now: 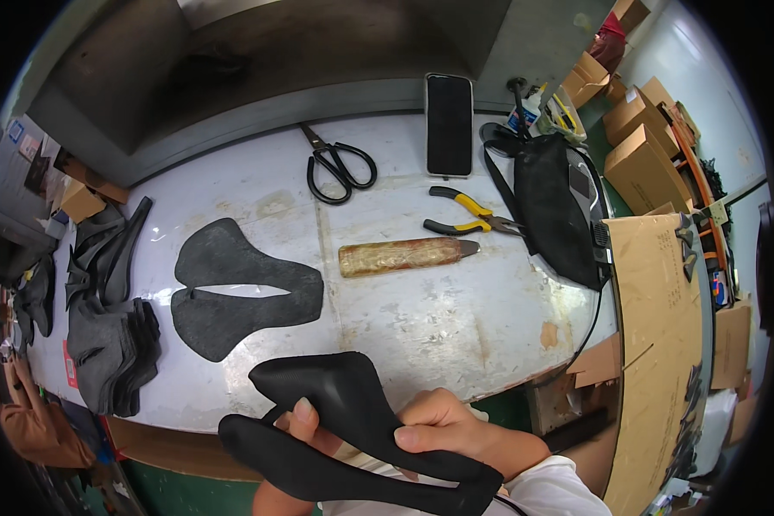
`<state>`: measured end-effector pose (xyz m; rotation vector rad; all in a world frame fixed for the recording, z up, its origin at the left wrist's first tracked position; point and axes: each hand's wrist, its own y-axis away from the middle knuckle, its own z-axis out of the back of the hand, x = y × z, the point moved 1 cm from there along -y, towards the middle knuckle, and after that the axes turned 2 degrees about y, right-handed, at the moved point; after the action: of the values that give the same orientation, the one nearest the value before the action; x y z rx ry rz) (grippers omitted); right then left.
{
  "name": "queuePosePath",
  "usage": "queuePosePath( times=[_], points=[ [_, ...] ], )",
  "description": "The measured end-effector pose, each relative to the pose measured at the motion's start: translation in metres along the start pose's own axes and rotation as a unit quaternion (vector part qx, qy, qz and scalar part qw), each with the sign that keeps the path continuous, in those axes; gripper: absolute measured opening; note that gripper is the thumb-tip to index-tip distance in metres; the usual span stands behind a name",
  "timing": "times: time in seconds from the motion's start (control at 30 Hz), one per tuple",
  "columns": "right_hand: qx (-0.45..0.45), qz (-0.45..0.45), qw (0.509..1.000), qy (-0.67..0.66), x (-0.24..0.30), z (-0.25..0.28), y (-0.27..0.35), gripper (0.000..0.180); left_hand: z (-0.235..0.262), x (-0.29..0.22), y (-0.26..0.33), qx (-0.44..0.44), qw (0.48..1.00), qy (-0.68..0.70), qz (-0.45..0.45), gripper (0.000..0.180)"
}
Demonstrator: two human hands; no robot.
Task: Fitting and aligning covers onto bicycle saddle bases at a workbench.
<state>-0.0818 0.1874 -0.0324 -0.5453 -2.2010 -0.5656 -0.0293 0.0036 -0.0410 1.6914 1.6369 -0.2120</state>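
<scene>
A black, curved shoe upper (pixel 322 383) is held up in front of me, just over the table's near edge. Its two long sides spread apart and join at the lower right. My left hand (pixel 305 427) is closed on it between the two sides, the thumb resting on the inner edge. With the thumb on top, my right hand (pixel 443 430) pinches the upper side farther right; the fingers beneath are partly hidden. On the table beyond lies a flat dark grey shoe-upper piece (pixel 292 297) with a slit down its middle.
Stacked dark pieces (pixel 116 353) lie at the left. Beyond my hands are a worn knife-like tool with a wrapped handle (pixel 400 256), yellow-handled pliers (pixel 469 215), black scissors (pixel 335 168), a phone (pixel 449 125) and a black bag (pixel 555 206). Cardboard (pixel 654 344) stands at the right.
</scene>
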Motion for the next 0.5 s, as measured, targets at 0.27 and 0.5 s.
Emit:
queuePosePath(
  times=[0.27,0.5],
  points=[
    [-0.104,0.25,0.921,0.281,0.017,0.0,-0.005,0.017,0.008,-0.001,-0.008,0.389,0.919,-0.034,0.049,0.055],
    [-0.173,0.149,0.968,-0.109,0.006,0.005,-0.015,0.021,-0.008,-0.008,0.013,0.041,0.976,-0.2,-0.073,0.032]
  ],
)
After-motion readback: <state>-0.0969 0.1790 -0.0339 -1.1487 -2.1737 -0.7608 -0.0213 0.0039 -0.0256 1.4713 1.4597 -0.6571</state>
